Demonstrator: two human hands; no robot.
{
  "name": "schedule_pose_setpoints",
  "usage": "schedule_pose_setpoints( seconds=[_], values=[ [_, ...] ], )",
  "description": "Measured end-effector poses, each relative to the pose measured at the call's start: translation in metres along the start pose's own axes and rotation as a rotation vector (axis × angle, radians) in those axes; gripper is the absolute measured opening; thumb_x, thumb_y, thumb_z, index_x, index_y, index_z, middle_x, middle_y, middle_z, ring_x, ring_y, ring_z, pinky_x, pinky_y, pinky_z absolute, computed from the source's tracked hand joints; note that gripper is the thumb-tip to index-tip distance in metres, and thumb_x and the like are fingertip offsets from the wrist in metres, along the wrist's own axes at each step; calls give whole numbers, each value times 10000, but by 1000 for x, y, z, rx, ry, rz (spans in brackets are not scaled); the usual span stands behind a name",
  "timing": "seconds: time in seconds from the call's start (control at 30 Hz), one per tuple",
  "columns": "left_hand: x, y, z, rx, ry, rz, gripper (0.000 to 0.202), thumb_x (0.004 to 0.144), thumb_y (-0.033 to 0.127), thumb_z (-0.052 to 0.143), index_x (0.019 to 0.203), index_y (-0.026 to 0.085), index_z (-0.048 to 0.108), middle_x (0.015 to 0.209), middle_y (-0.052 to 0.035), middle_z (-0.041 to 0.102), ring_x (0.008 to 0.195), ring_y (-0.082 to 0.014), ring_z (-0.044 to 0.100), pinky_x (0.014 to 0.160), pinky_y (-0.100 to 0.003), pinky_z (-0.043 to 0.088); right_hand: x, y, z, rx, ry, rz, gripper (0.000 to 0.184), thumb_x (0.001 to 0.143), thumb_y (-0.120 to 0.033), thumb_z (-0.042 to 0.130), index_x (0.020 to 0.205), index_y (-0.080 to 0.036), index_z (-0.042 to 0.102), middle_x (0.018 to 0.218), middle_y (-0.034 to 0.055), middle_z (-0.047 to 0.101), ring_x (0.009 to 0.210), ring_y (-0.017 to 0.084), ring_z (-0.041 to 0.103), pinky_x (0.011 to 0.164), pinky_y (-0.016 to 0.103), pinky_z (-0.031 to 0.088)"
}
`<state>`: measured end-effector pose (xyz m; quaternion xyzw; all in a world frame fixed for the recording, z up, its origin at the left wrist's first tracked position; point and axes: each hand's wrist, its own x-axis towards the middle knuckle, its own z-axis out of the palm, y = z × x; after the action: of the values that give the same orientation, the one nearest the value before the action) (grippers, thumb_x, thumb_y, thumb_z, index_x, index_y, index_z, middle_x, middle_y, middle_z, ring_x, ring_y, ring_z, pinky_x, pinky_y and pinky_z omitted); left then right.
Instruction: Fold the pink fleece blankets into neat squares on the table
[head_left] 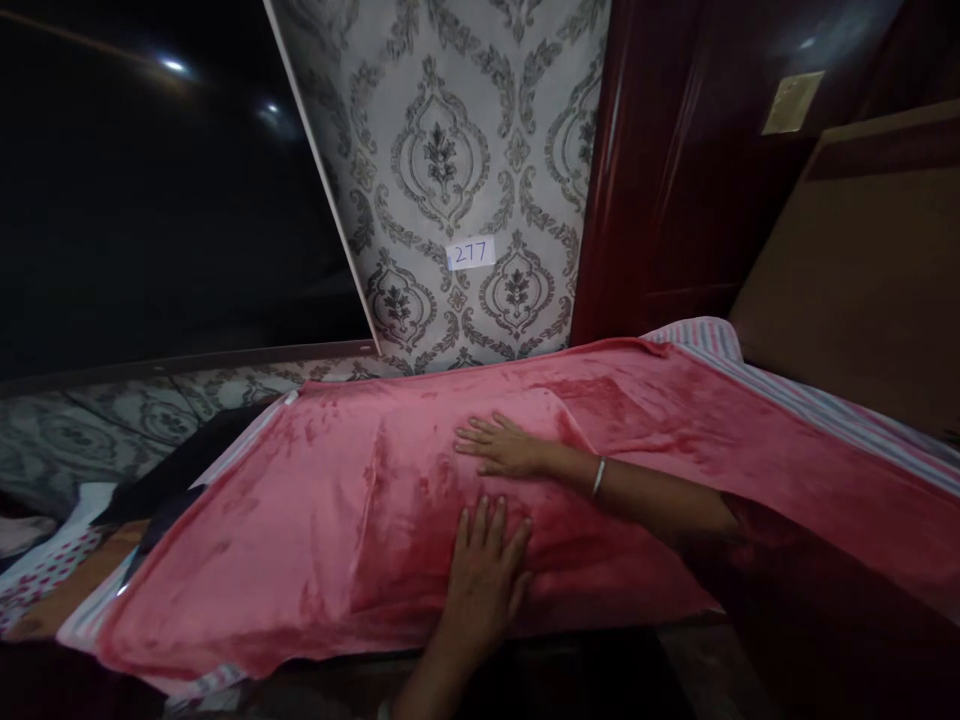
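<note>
A pink plush blanket (262, 540) lies spread over a flat raised surface, with darker brushed patches and a few creases. My left hand (486, 565) rests flat on it near the front edge, fingers spread. Farther back, my right hand (501, 447) lies palm down on the same cloth, its fingers stretched to the left and a light bangle on the wrist. Neither hand grips anything. Under the blanket, a striped cloth (795, 390) shows along the back right edge and at the front left corner.
A large dark television screen (180, 190) stands at the back left. Patterned wallpaper (442, 160) carries a paper label (471, 252) reading 277. On the right are a dark red wooden panel (660, 180) and a cardboard sheet (870, 270). Folded fabrics (60, 570) lie at the left.
</note>
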<state>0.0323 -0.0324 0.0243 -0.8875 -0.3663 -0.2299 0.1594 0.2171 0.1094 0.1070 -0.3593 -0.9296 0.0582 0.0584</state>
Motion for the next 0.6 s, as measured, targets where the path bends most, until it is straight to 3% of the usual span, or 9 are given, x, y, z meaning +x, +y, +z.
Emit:
schedule_pose_setpoints(
  seconds=[0.1, 0.2, 0.4, 0.6],
  values=[
    [0, 1, -3, 4, 0, 7, 716, 857, 330, 598, 1523, 332, 336, 1595, -61, 330, 1470, -320, 272, 1148, -553, 299, 23, 28, -7, 1, -43, 165, 614, 974, -567, 411, 1538, -380, 255, 1639, 24, 168, 1505, 310, 118, 1150, 635, 116],
    [0, 2, -6, 3, -20, 6, 726, 853, 310, 589, 1530, 321, 326, 1605, -46, 307, 1482, -309, 248, 1169, -540, 275, 39, 49, -2, 54, -35, 283, 591, 996, -574, 322, 1543, -358, 266, 1624, 34, 236, 1475, 309, 240, 1149, 596, 195],
    [0, 2, -5, 7, -19, 15, 701, 862, 315, 574, 1523, 324, 341, 1620, -29, 271, 1490, -307, 223, 1192, -537, 226, 43, 62, 21, 73, 81, 263, 576, 995, -588, 301, 1524, -362, 329, 1587, 32, 333, 1443, 252, 331, 1159, 488, 255],
    [1, 6, -11, -22, -70, -18, 719, 869, 333, 572, 1537, 317, 305, 1633, -46, 230, 1495, -316, 206, 1182, -554, 239, 41, 60, 20, 64, 56, 277, 568, 1003, -558, 302, 1533, -351, 309, 1605, 38, 293, 1452, 258, 310, 1161, 501, 242]
  ],
)
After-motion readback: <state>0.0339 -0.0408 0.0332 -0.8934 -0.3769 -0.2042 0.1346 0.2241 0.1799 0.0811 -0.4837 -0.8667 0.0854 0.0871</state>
